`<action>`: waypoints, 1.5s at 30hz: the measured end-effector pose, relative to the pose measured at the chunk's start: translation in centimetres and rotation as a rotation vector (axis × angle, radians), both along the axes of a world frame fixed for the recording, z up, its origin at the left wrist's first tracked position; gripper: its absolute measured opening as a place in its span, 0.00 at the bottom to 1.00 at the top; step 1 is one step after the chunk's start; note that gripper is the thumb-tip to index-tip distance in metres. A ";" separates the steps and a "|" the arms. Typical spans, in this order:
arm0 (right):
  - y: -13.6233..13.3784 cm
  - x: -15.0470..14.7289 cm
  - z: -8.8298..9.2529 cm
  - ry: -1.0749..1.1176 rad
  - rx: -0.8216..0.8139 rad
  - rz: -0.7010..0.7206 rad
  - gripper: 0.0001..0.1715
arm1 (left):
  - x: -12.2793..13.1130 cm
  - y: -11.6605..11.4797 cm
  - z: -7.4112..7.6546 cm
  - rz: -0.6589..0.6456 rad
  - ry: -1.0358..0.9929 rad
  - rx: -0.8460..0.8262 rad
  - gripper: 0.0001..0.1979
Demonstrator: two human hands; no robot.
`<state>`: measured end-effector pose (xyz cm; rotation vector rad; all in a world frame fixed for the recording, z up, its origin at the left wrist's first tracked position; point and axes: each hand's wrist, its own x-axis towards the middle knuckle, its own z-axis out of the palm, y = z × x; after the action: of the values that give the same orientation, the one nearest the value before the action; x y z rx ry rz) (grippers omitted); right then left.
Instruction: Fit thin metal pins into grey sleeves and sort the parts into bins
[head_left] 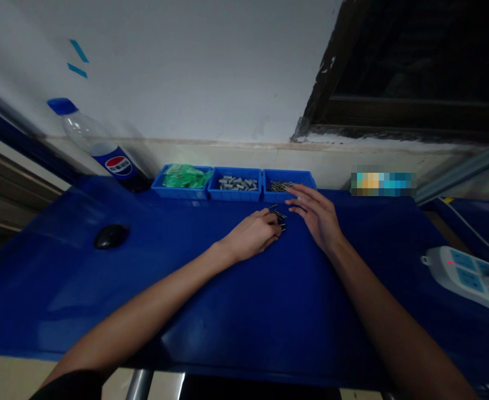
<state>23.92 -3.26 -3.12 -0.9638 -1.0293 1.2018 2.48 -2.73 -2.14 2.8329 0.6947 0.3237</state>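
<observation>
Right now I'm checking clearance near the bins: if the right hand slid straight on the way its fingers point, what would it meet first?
The right hand points up-left toward the rightmost blue bin of small dark pins. Its fingertips look already at the bin's front edge, so it would likely meet that wall first; depth is hard to judge.

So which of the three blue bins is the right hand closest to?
The rightmost bin, holding small dark pins. The right hand has its fingers at that bin's front edge; the middle bin and green-filled left bin lie farther left.
</observation>
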 end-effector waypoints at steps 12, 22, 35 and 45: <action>0.0 0.1 0.1 -0.058 0.005 0.000 0.14 | 0.5 -1.1 0.5 0.038 0.032 0.175 0.12; 0.0 0.0 0.0 -0.024 -0.006 0.012 0.12 | 0.6 -1.1 0.6 0.031 0.030 0.189 0.10; 0.0 -0.4 -0.6 -0.263 0.032 0.136 0.14 | -1.3 1.5 1.5 0.244 -0.571 -0.173 0.06; -0.1 -0.9 -1.3 -0.211 -0.018 0.149 0.14 | -1.1 1.5 1.6 0.292 -0.552 -0.232 0.04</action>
<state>23.02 -3.35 -4.43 -1.0597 -1.2776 1.2520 1.35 -1.19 -0.56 2.2597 0.9356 0.9554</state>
